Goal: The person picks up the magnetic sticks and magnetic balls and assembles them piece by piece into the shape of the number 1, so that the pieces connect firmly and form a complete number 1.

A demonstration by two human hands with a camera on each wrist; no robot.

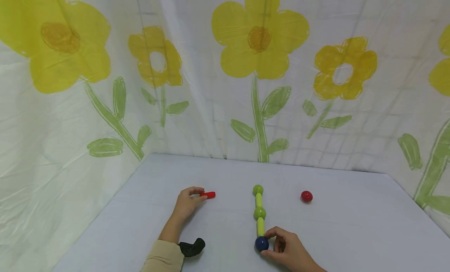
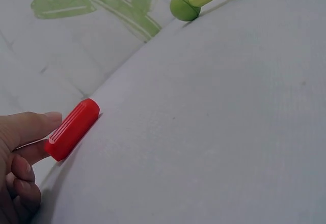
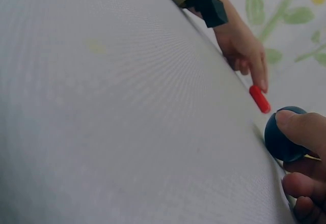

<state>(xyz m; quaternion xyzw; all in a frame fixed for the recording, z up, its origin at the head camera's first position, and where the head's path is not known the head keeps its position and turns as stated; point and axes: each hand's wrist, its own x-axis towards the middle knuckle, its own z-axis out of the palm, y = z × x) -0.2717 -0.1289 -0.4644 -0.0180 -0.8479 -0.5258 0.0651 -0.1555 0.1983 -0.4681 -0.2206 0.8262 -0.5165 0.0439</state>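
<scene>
Between thumb and fingers, my left hand [image 1: 187,203] pinches one end of a short red rod [image 1: 209,194]; the left wrist view shows ridges along this rod [image 2: 74,130]. My right hand [image 1: 287,248] pinches a dark blue ball [image 1: 261,244] at the near end of a chain on the table. From the blue ball, the chain runs away through a yellow-green rod [image 1: 260,227], a green ball [image 1: 259,213], another yellow-green rod [image 1: 259,200] and a far green ball [image 1: 258,190]. In the right wrist view, the thumb lies over the blue ball [image 3: 277,140].
A red ball [image 1: 307,196] sits to the right of the chain on the white table [image 1: 351,225]. Behind the table hangs a white curtain [image 1: 204,120] with painted yellow flowers. A black wrist camera [image 1: 192,247] sticks out beside the left sleeve [image 1: 163,256].
</scene>
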